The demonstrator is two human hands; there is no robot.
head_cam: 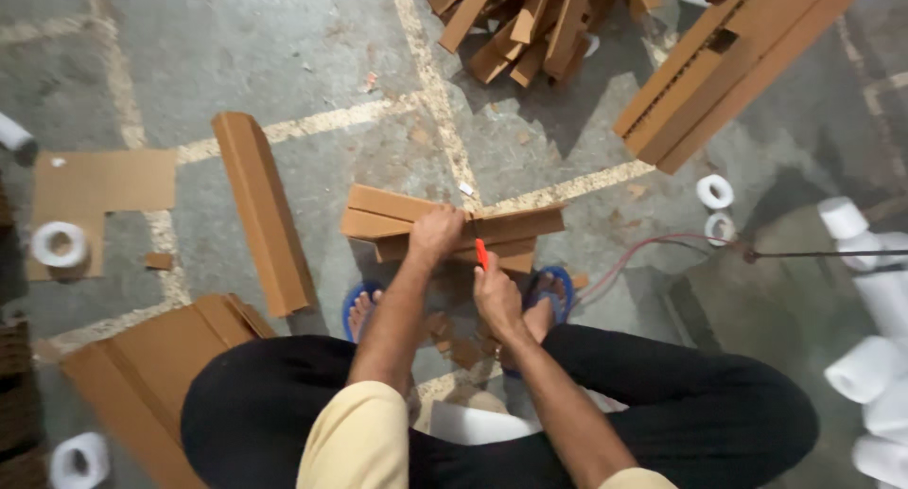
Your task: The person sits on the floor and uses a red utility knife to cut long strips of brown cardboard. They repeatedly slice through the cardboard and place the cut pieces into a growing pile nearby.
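Two hands at a stack of folded cardboard angle strips on a concrete floor.

The left hand presses down on the cardboard stack, its fingers clenched over the top strip's edge, while the right hand has its fingers wrapped around a small red-handled cutter whose tip meets the stack near its middle. The stack lies on the floor just ahead of the person's feet in blue sandals. A long folded strip lies to the left, a heap of offcuts farther ahead, and white tape rolls around.
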